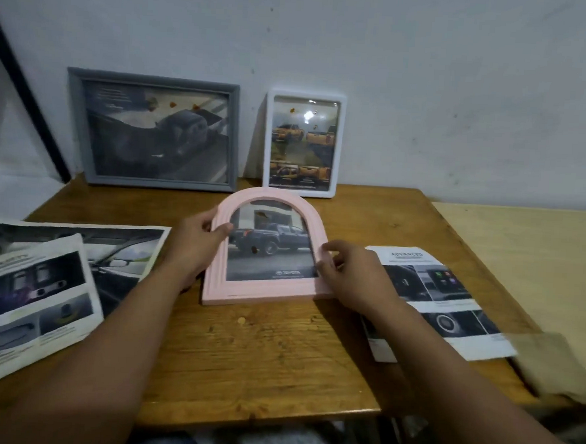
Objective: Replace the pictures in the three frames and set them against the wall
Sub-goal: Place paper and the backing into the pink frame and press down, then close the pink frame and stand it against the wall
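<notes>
now, nearest to me on the wooden worktop (259,357) lie loose printed pages: two overlapping car brochure sheets (33,295) at my left side and one brochure page (441,299) at my right side, partly under my right forearm. beyond that page, at the right edge, there is a beige cloth (557,365), blurred.

between the pages is the pink arched frame (269,251), with a picture of a dark pickup truck inside it. its bottom edge is at the worktop and it looks tilted with the arched top away from me; how much it is lifted i cannot tell. my left hand (194,246) holds the left side of the frame, the thumb curled over the front rim and the fingers behind. my right hand (350,276) pinches the right side low down, the fingertips on the pink rim.

farther back, two frames stand upright and lean against the pale wall (431,76): the grey frame (153,131) at the left with a dark truck picture, and the white frame (303,143) just beside it at the right, with orange trucks.
</notes>
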